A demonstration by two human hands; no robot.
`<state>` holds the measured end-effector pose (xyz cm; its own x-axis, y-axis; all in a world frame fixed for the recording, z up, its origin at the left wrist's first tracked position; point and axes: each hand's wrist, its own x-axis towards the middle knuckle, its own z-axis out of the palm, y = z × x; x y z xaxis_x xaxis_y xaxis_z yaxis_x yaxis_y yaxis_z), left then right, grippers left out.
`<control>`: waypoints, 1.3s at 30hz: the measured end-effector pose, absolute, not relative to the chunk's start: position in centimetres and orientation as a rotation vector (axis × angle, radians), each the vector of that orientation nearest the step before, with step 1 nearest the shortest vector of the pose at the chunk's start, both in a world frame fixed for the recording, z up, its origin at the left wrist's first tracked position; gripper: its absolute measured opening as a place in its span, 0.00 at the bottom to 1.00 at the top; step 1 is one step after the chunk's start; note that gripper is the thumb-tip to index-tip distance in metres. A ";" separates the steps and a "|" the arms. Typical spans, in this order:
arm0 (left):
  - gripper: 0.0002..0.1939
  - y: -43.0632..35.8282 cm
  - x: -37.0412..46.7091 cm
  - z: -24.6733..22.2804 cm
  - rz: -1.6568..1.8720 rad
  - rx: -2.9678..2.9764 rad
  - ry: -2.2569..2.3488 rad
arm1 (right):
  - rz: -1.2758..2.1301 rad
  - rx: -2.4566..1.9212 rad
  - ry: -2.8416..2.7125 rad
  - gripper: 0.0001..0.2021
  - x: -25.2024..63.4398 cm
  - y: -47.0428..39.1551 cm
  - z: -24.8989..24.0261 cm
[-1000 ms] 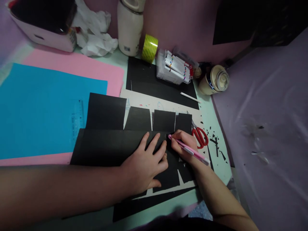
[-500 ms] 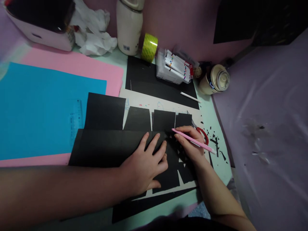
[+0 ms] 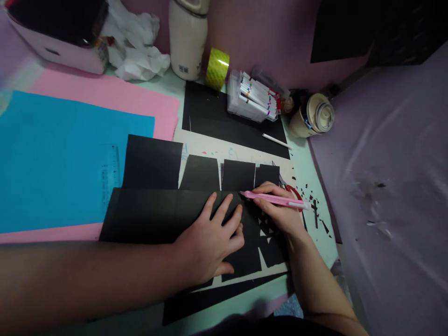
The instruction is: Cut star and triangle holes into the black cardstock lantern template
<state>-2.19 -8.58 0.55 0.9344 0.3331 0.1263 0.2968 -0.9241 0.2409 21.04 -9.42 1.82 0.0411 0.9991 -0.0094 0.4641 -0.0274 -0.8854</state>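
My left hand lies with spread fingers on a large sheet of black paper, pressing it down. The sheet has slits along its far and near edges that form flaps, and small cut-out holes at its right part. In my right hand is a slim pink craft knife, held like a pen. Its tip points left, at the paper just right of my left fingertips; whether it touches the surface I cannot tell. Red-handled scissors lie partly hidden behind my right hand.
Blue paper with a clear ruler lies over pink paper at the left. Along the back stand a white bottle, yellow tape, a box of markers and a cup. Black scraps litter the right edge.
The craft knife's tip has shifted left and slightly down, and its back end has risen, so it lies flatter across my right hand. My left hand stays put.
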 end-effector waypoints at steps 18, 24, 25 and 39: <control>0.35 -8.7 -2.2 0.4 0.261 2.877 0.483 | 0.891 -1.576 -1.485 0.07 21.5 -9.6 0.6; 0.35 -8.7 -2.3 0.5 0.237 2.885 0.487 | 0.890 -1.573 -1.530 0.07 21.5 -9.6 0.8; 0.35 -8.7 -2.3 0.6 0.234 2.885 0.487 | 0.888 -1.574 -1.535 0.06 21.6 -9.6 0.8; 0.35 -8.7 -2.2 0.5 0.235 2.884 0.491 | 0.753 -1.612 -1.634 0.05 20.6 -9.0 1.5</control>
